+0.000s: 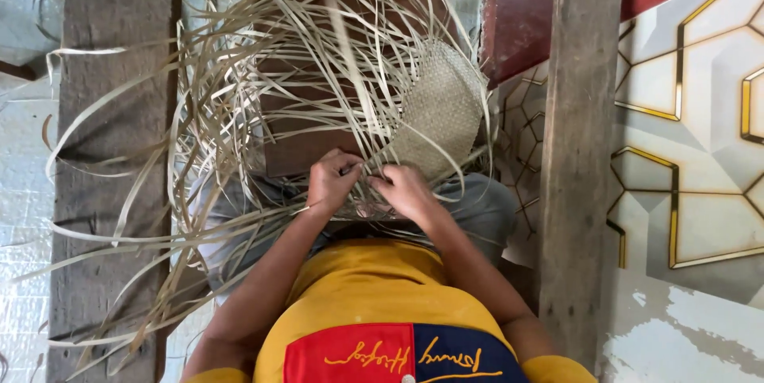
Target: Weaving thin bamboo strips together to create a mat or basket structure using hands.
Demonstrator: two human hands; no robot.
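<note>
So we're looking straight down at both hands working close together over the lap, right at the near edge of a woven mat piece [439,108] that tilts up and away to the right. Our left hand [333,180] has its fingers curled in, pinching a few of the loose pale strips [239,96], and our right hand [404,190] is closed the same way on strips just beside it, fingertips almost touching the left's. The unwoven strips fan out everywhere, mostly up and to the left, arching over a brown board [310,124] under the work. A weathered wooden plank [111,152] runs down the left and a wooden post [577,152] down the right, with patterned gold-lined tiles [700,128] beyond it.
</note>
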